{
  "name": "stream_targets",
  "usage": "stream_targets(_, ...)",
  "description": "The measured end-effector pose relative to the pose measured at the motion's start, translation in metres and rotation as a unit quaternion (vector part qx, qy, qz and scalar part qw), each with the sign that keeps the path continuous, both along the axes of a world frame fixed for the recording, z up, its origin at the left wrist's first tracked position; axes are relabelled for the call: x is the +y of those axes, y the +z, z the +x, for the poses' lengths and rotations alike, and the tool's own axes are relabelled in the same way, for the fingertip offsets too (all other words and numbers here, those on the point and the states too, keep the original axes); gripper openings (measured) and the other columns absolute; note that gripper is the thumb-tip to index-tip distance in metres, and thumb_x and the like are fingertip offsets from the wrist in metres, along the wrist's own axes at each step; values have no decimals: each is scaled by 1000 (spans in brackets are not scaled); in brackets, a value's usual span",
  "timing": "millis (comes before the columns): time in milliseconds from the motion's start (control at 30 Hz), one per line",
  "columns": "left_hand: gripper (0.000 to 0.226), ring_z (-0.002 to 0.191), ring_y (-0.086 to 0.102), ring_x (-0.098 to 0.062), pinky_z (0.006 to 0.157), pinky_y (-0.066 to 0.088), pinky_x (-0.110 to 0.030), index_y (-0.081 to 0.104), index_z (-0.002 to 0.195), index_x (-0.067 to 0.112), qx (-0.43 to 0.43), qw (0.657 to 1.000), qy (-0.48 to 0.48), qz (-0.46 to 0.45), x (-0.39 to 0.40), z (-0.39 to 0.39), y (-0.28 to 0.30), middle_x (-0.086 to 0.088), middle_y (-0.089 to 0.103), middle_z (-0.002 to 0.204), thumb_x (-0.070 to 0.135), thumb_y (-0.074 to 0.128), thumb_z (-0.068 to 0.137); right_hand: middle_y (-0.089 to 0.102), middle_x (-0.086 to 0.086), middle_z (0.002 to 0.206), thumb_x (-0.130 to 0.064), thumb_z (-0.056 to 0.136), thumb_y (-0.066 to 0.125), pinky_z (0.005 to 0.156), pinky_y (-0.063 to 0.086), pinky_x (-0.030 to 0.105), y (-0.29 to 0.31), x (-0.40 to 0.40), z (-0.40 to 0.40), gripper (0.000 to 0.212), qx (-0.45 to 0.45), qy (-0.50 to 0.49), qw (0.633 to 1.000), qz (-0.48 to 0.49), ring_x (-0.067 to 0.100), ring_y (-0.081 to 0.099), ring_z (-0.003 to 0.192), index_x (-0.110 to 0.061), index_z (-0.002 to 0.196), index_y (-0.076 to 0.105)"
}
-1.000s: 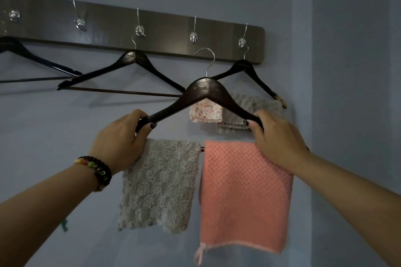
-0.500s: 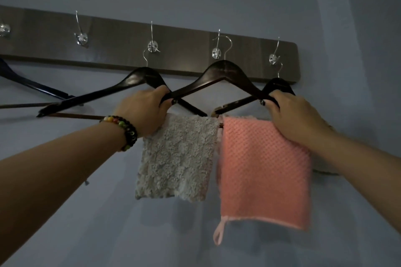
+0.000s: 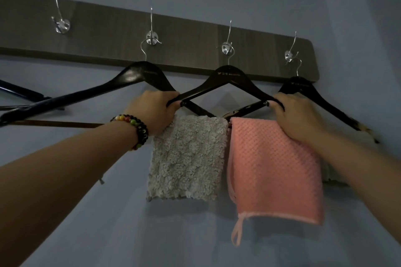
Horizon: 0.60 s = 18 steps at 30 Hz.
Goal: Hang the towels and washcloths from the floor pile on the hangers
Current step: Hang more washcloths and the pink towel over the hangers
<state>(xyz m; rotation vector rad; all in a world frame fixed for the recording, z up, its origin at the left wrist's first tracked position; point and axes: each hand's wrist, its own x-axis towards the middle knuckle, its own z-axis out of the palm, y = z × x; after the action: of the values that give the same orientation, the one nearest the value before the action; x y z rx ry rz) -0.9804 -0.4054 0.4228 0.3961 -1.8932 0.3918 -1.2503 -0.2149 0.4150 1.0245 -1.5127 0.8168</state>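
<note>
At frame centre I see the dark hanger [image 3: 227, 76] on the rack [image 3: 195, 34], a grey washcloth [image 3: 186, 158] and a pink towel [image 3: 273, 169] draped on its bar. My left hand [image 3: 154, 110] has its fingers wrapped around the hanger's left end; my right hand [image 3: 297, 115] grips the right end.

Your head camera, the only view, tilts upward from below at close range toward the wall rack [image 3: 195, 34], both forearms reaching up into frame from the lower corners, the hangers [image 3: 227, 76] within arm's reach.
</note>
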Motion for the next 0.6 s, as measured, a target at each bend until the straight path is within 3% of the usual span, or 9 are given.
stream_targets(167,34,86,63,-25,76,55,-41,57,127,32,9,1000,-6,1,-14,-7,-9,-4,69,103,41,42,98,63,11,102,-36,98,37,75,53,45,-8,-8,-5,35,-6,29,999,13,27,59,88,-15,113,60)
stream_targets(333,35,82,63,-26,72,54,-39,54,131,31,31,999,-14,-18,-8,-8,-1,-5,68,98,39,42,99,61,18,96,-30,99,42,70,49,41,-1,-4,-5,31,26,14,999,-40,32,56,84,-8,109,61)
stream_targets(467,31,74,59,-23,70,51,-37,61,121,25,15,999,-13,-25,1,-12,16,-5,65,86,37,40,100,63,19,100,-31,99,43,74,51,42,11,3,-7,31,6,16,999,-30,34,58,89,-11,115,61)
stream_targets(533,32,81,61,-25,75,52,-38,61,122,27,0,1000,1,-6,3,-15,17,-7,67,95,37,39,100,64,20,99,-32,99,43,76,52,43,13,5,-9,32,-6,13,1000,-5,34,59,89,-12,116,62)
stream_targets(600,37,96,62,-29,83,52,-37,53,134,31,-2,1000,12,15,1,-20,10,-9,66,117,39,39,100,65,19,95,-30,100,43,74,51,41,9,5,-10,32,-6,12,1000,12,33,59,86,-9,113,63)
